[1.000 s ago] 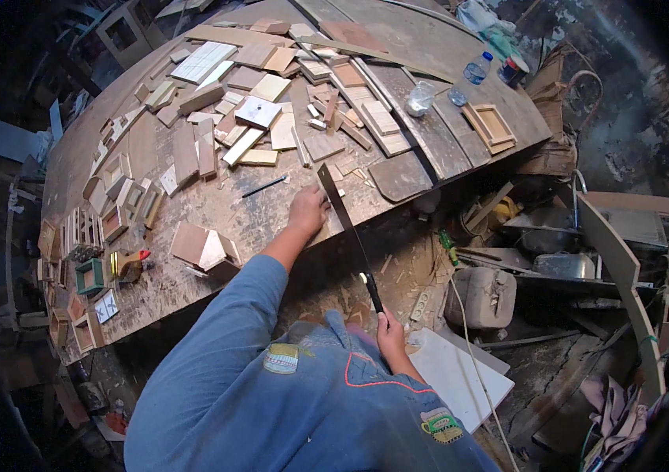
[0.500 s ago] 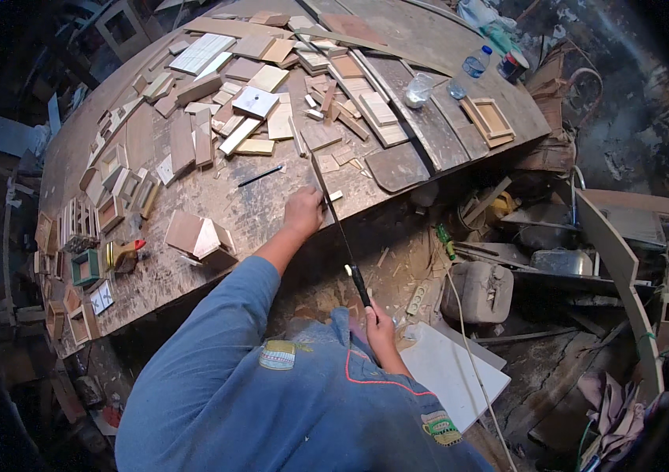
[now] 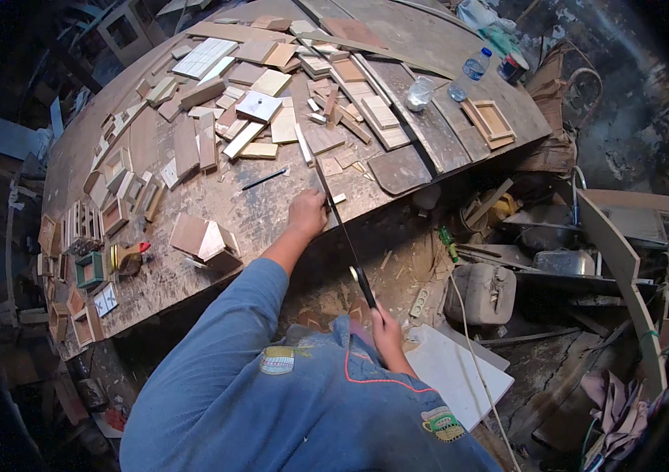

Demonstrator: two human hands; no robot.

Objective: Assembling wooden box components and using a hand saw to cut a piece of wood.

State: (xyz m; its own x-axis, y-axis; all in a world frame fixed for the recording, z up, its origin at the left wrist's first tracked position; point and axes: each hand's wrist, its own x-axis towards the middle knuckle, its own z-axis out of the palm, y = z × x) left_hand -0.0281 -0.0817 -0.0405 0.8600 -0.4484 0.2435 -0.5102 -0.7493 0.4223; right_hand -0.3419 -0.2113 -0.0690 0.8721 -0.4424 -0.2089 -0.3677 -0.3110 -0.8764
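My right hand point(image 3: 387, 330) is closed around the black handle of a handsaw point(image 3: 340, 220). The saw's long, thin blade slants up and left over the workbench's near edge. Just left of the blade, my left hand point(image 3: 308, 212) presses down on the bench with its fingers curled in. A small pale wood strip point(image 3: 339, 199) pokes out on the blade's other side, beside those fingers; the hand hides the rest of it. Farther in lies a dark pencil point(image 3: 264, 178). To the left, a block of joined wood pieces point(image 3: 204, 238) stands near the edge.
Many wood offcuts point(image 3: 193, 135) cover the workbench point(image 3: 271, 240). Small wooden boxes and a paintbrush point(image 3: 128, 258) sit at its left end. A water bottle point(image 3: 469, 75) and a wooden frame point(image 3: 490, 123) stand at the right. Below are a jerrycan point(image 3: 482, 293), a cable and a white board point(image 3: 456, 374).
The saw and my right hand have shifted slightly down and right, toward me. My left hand stays beside the blade. The whole view has drifted a little.
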